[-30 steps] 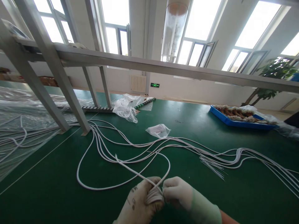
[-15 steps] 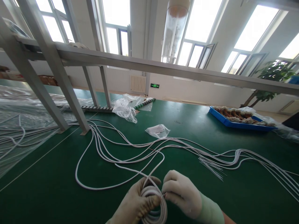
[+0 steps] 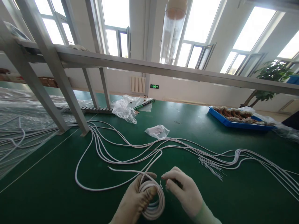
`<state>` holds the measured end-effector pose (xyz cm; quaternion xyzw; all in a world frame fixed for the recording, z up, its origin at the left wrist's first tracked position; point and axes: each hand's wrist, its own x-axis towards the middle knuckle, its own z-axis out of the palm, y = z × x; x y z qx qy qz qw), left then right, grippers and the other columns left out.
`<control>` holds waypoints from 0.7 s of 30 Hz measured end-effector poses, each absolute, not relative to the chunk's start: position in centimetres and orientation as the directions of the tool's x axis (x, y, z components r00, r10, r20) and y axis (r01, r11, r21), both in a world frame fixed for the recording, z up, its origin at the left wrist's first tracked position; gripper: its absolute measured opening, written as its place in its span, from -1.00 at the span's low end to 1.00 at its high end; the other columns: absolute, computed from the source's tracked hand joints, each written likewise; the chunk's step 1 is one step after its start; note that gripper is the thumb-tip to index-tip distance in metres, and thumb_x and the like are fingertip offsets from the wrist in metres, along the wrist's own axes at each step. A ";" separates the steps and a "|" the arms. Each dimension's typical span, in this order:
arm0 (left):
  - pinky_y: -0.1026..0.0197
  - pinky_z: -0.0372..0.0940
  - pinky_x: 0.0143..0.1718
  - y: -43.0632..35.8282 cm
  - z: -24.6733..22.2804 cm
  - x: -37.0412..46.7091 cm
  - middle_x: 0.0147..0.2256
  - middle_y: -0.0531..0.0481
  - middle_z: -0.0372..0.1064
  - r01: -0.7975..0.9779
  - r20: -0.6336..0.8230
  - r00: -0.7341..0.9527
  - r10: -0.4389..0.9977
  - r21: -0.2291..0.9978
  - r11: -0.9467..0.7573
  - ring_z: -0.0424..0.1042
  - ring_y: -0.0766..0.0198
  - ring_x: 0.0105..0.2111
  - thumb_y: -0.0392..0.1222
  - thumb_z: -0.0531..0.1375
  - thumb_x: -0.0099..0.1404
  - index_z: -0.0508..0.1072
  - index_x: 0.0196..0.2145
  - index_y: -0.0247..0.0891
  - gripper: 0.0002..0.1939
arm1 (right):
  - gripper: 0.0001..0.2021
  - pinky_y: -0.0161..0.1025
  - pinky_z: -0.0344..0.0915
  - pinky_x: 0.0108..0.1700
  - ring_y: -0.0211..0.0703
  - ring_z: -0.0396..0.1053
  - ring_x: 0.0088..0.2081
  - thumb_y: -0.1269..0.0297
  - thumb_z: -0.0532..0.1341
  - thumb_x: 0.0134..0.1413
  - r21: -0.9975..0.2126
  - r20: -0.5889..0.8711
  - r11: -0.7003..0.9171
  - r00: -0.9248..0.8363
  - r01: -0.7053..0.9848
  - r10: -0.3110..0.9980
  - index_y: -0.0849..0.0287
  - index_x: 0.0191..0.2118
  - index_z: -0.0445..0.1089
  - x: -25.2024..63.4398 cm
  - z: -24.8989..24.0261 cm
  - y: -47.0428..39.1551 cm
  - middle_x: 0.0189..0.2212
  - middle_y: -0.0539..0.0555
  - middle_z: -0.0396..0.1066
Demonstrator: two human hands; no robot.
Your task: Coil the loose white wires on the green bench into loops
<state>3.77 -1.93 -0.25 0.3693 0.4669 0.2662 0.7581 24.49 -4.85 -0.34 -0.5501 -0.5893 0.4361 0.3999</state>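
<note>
At the bottom centre of the frame, the left hand [image 3: 134,202] in a worn, stained glove has its grip closed around a coil of white cable [image 3: 153,199], fingers wrapped through the loops so the coil stands out to the right of the palm. The right hand [image 3: 184,193], in a cleaner light glove with a pale green cuff, sits just right of the coil; its thumb and forefinger are pinched together close to the coil's upper edge, seemingly on a thin tie or the cable end, though what exactly lies between the fingertips is too small to tell. From the coil, the loose run of the same cable rises toward the middle of the frame, with a free end pointing left and a wide loop sweeping across the lower left of the green counter [image 3: 58,193].

Above the hands, a bundle of white cables [image 3: 187,147] stretches from the centre left to the right edge, lying flat on the counter. A small clear bag [image 3: 157,131] lies just beyond them near the centre. Further back, crumpled plastic wrap [image 3: 123,109] rests at the foot of a grey metal frame [image 3: 70,93], and a blue tray [image 3: 235,119] holding parts sits at the right.
</note>
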 end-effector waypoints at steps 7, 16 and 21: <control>-0.13 0.31 0.16 -2.1 -0.9 3.7 0.12 -0.41 0.40 -0.145 -0.484 0.463 0.743 0.785 0.602 0.39 -0.25 0.14 0.33 0.42 0.03 0.29 0.22 -0.37 -0.01 | -0.65 -0.16 0.50 -0.16 0.02 0.46 -0.16 -0.04 0.20 0.35 -0.919 0.036 0.050 -0.044 0.391 0.998 0.08 -0.09 0.62 22.7 -0.4 -5.9 -0.19 0.14 0.44; -0.24 0.24 0.20 -2.4 -0.4 4.4 0.23 -0.39 0.25 -0.121 -0.528 0.383 0.758 0.785 0.608 0.27 -0.31 0.23 0.37 0.42 0.01 0.29 0.22 -0.30 0.00 | -0.65 0.00 0.50 -0.13 0.11 0.46 -0.14 0.08 -0.02 0.48 -0.821 0.047 0.048 -0.017 0.569 0.999 0.07 0.00 0.47 20.9 -3.8 -7.1 -0.11 0.19 0.45; -0.18 0.31 0.15 -1.7 -0.1 3.7 0.04 -0.28 0.44 -0.215 -0.551 0.343 0.761 0.742 0.634 0.43 -0.22 0.09 0.20 0.47 0.01 0.29 0.21 -0.34 -0.05 | -0.63 0.07 0.47 -0.09 0.21 0.41 -0.03 0.25 0.19 0.34 -0.617 0.255 0.170 -0.010 0.769 0.967 -0.02 0.22 0.32 20.8 -5.0 -7.8 0.08 0.21 0.42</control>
